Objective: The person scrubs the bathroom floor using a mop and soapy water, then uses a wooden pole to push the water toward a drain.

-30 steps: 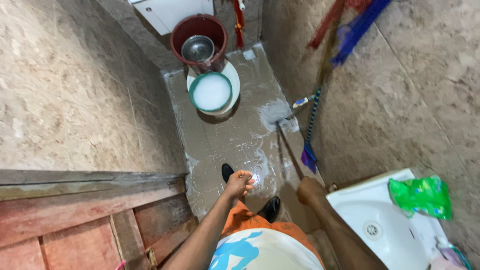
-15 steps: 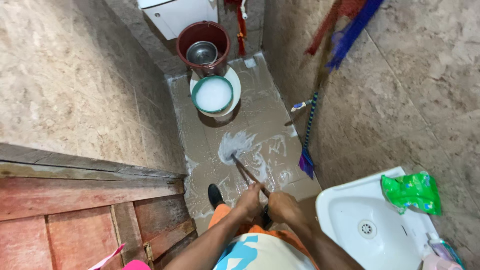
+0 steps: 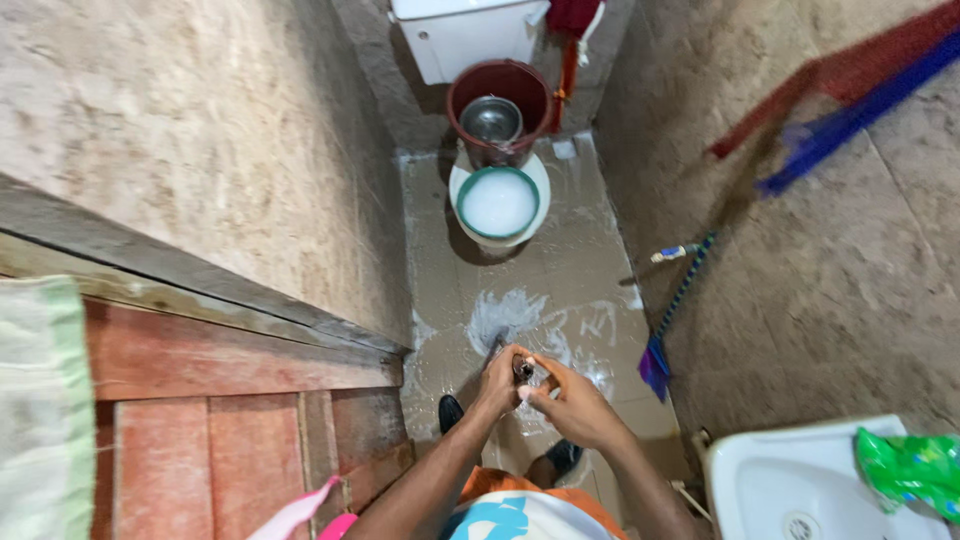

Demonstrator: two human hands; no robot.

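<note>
Brown wet floor tiles (image 3: 570, 270) run up the middle of the frame, streaked with white suds. We count one mop (image 3: 500, 325), its pale stringy head lying flat on the floor just above centre, spread in a foamy patch; only a short dark stretch of its handle shows before the hands cover it. We count two hands, both ours. Our left hand (image 3: 497, 378) is closed round the mop handle, knuckles up. Our right hand (image 3: 570, 400) sits just beside it, lower right of centre, fingers curled toward the same handle; the grip looks closed, though the handle itself is hidden beneath the palm.

We count two dark shoes (image 3: 452, 410), one left of the hands, one below them, on the wet floor.

Upper centre: one white toilet bowl (image 3: 499, 205) with a green-rimmed basin of foamy white liquid resting on it, one maroon bucket (image 3: 497, 110) just behind, touching the bowl's rear edge, and one steel bowl (image 3: 490, 120) inside the bucket. One white cistern (image 3: 465, 35) at the top edge.

Right of centre: one striped broom (image 3: 675, 320) with a purple end leans on the wall. Lower right corner: one white washbasin (image 3: 800, 485) with one green plastic packet (image 3: 905, 470) on its rim. Left side: one reddish wooden door (image 3: 220, 400), with pale cloth (image 3: 40, 400) at the far left edge.
</note>
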